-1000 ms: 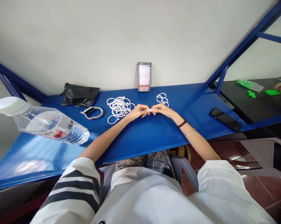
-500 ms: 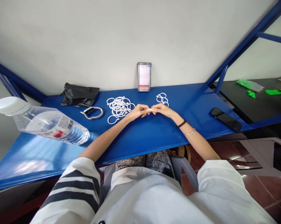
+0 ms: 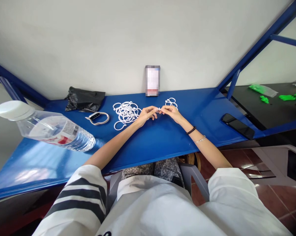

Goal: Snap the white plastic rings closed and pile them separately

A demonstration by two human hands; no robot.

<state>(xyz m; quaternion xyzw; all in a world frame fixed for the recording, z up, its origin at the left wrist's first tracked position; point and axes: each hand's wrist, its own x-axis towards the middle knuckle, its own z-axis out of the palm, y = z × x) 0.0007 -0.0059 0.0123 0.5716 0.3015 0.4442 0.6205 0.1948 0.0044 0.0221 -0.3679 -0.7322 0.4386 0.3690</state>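
My left hand (image 3: 148,114) and my right hand (image 3: 171,112) meet above the blue table (image 3: 148,144). Both pinch a small white ring (image 3: 159,109) between their fingertips; most of it is hidden by the fingers. Left of my left hand lies a heap of white plastic rings (image 3: 127,113), each with a little knob at its joint. Just behind my right hand is a smaller group of the same rings (image 3: 172,101), partly covered by the hand.
A phone (image 3: 152,81) leans on the wall. To the left are a black plastic bag (image 3: 85,100), a wristwatch (image 3: 98,118) and a tall water bottle (image 3: 56,131). Another phone (image 3: 238,126) lies at the right. Green pieces (image 3: 264,99) rest on the black table beyond the blue frame.
Both hands have risen slightly away from me, with the fingers shifted around the white ring. My right hand now covers more of the small group of rings.
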